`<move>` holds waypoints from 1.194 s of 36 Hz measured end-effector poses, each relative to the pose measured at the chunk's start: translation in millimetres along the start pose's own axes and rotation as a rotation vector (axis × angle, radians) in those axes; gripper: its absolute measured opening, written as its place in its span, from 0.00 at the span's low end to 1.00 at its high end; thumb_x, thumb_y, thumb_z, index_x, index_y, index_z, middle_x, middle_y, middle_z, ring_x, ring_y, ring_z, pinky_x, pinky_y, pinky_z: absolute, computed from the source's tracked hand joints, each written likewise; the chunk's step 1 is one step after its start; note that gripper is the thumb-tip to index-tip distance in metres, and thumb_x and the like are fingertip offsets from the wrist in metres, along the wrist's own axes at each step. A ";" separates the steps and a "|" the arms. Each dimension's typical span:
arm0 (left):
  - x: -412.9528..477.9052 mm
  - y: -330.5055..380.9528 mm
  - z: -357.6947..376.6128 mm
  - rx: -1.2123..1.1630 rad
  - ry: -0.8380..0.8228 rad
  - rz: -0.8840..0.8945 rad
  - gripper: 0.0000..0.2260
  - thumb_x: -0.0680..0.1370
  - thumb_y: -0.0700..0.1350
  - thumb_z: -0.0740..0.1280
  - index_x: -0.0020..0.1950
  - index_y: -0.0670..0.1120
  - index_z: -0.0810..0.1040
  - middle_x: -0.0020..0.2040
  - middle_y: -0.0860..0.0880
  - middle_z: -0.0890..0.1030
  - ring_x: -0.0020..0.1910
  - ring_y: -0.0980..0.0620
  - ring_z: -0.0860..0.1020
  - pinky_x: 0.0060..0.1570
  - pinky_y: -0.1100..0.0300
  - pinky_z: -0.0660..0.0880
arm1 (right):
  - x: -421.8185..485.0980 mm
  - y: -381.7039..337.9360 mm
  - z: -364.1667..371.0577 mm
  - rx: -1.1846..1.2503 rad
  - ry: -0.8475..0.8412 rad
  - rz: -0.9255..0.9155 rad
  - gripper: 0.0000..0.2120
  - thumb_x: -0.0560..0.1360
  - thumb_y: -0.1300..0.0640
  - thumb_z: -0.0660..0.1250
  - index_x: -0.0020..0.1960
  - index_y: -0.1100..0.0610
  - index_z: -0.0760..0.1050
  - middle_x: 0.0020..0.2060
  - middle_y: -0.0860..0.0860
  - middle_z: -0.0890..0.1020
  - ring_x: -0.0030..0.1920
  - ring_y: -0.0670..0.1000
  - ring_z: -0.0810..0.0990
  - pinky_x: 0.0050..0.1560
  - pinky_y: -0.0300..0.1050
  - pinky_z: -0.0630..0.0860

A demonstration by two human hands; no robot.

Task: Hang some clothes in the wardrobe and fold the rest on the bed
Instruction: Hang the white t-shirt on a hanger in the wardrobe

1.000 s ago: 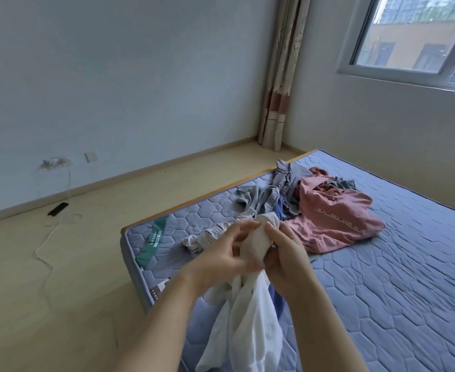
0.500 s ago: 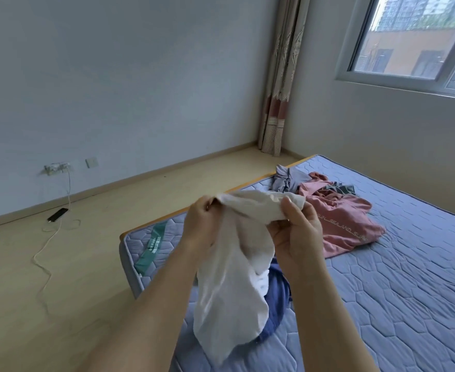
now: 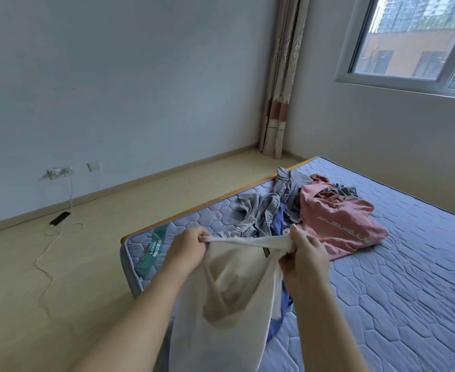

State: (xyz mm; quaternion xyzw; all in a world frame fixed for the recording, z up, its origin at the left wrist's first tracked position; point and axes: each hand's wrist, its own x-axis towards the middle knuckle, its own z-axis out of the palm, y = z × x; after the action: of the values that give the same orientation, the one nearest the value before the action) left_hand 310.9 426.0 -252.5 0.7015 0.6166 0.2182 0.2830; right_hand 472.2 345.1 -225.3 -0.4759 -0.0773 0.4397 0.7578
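A white garment hangs in front of me over the near corner of the bed. My left hand grips one end of its top edge. My right hand grips the other end, so the edge is stretched between them and the opening gapes below. A blue garment lies on the mattress under it, mostly hidden. Farther back on the bed lie a pink shirt with lettering and crumpled grey clothes. No wardrobe is in view.
The bed's wooden edge borders a bare wooden floor on the left. A phone with a white cable lies on the floor by a wall socket. A curtain hangs in the corner, a window at right.
My hands have moved apart and stretched the white garment's top edge flat between them. Before, they were bunched together on the cloth. The garment's opening now shows.
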 end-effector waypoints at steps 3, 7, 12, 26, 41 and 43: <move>2.7 -28.2 13.8 0.063 -0.031 -0.130 0.09 0.77 0.41 0.60 0.39 0.51 0.74 0.49 0.47 0.81 0.50 0.45 0.77 0.40 0.59 0.68 | 2.1 4.5 -2.2 0.030 0.013 0.024 0.08 0.77 0.63 0.64 0.39 0.60 0.71 0.31 0.53 0.71 0.31 0.48 0.71 0.25 0.35 0.74; 1.2 -48.7 17.0 0.093 0.011 -0.277 0.09 0.76 0.38 0.56 0.39 0.49 0.71 0.46 0.47 0.75 0.44 0.46 0.73 0.39 0.60 0.66 | 5.2 -2.3 1.2 0.091 0.027 0.004 0.09 0.77 0.63 0.64 0.38 0.58 0.70 0.30 0.52 0.71 0.27 0.45 0.73 0.25 0.34 0.74; 8.2 -55.6 15.7 -0.334 0.009 -0.467 0.09 0.76 0.38 0.59 0.41 0.44 0.77 0.44 0.40 0.77 0.43 0.43 0.75 0.40 0.55 0.72 | 10.1 -3.5 2.7 0.113 0.028 -0.008 0.08 0.77 0.63 0.63 0.40 0.57 0.69 0.32 0.53 0.72 0.29 0.47 0.74 0.25 0.34 0.75; -0.6 14.6 -23.7 -0.703 -0.175 -0.215 0.09 0.77 0.38 0.63 0.38 0.44 0.78 0.36 0.43 0.78 0.37 0.46 0.75 0.39 0.57 0.70 | 23.3 8.3 -9.6 -0.480 -0.079 -0.092 0.15 0.72 0.62 0.71 0.57 0.59 0.72 0.44 0.54 0.76 0.39 0.48 0.74 0.36 0.35 0.70; -10.3 26.3 -33.0 0.072 -0.083 0.135 0.08 0.74 0.36 0.65 0.45 0.47 0.82 0.45 0.48 0.80 0.43 0.53 0.74 0.37 0.66 0.68 | 2.7 42.7 -4.7 -1.083 -0.304 -0.340 0.08 0.73 0.62 0.65 0.39 0.50 0.75 0.31 0.46 0.75 0.32 0.45 0.71 0.32 0.38 0.68; -8.1 12.6 -30.2 0.126 -0.040 0.077 0.10 0.74 0.36 0.63 0.43 0.49 0.80 0.50 0.47 0.80 0.47 0.49 0.76 0.41 0.64 0.68 | 2.6 43.1 -5.4 -1.128 -0.290 -0.375 0.11 0.73 0.65 0.63 0.41 0.49 0.76 0.36 0.46 0.76 0.36 0.44 0.72 0.32 0.30 0.65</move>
State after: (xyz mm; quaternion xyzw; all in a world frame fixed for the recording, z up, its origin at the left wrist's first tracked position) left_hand 299.3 420.8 -221.3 0.7452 0.5960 0.1755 0.2421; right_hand 451.1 350.4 -263.0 -0.7173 -0.4833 0.2503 0.4350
